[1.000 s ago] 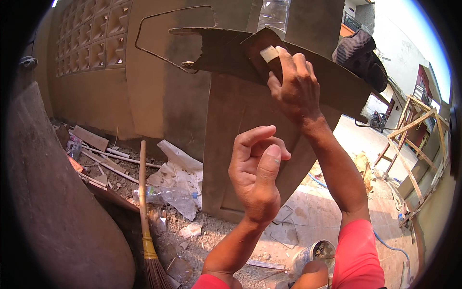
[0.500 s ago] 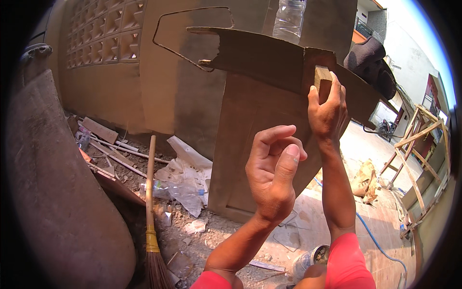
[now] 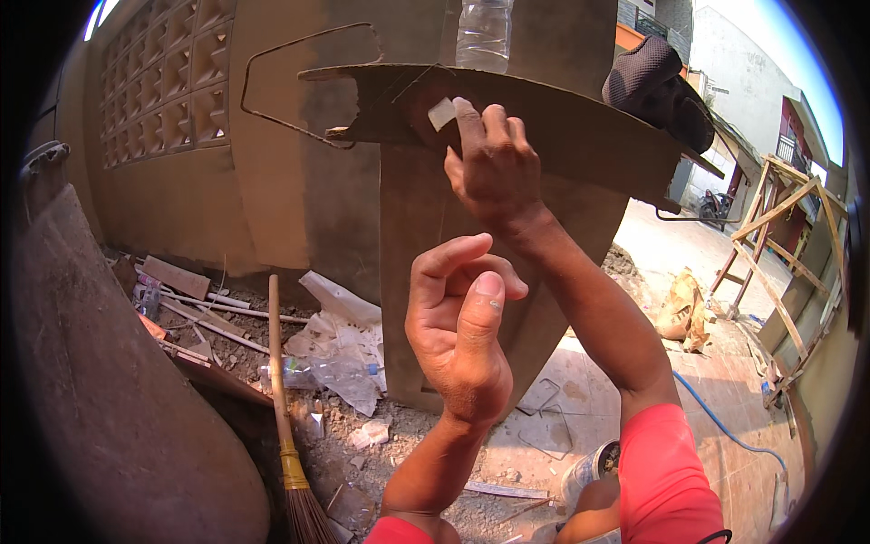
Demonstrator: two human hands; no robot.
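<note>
While right hand (image 3: 497, 170) grips pale-ended square wooden block (image 3: 442, 114), evidently handle, dark flat board (image 3: 415, 109) behind it lies against front face of grey-brown curved cement ledge (image 3: 580, 145). Left hand (image 3: 460, 331): half-curled, empty, below ledge, perhaps for balance. Clear ribbed plastic bottle (image 3: 484, 41): upright atop ledge, presumably within reach.

- Float (image 3: 441, 114): at twelve o'clock, gripped in my right hand (image 3: 497, 168); pale block handle, its end toward ten o'clock. Its dark plate, its outline hard to make out, lies against the slab.
- Slab (image 3: 580, 140): grey-brown, jutting and gently curved, spanning eleven to two o'clock before me; its eleven o'clock end is ragged and notched, its face shaded.
</note>
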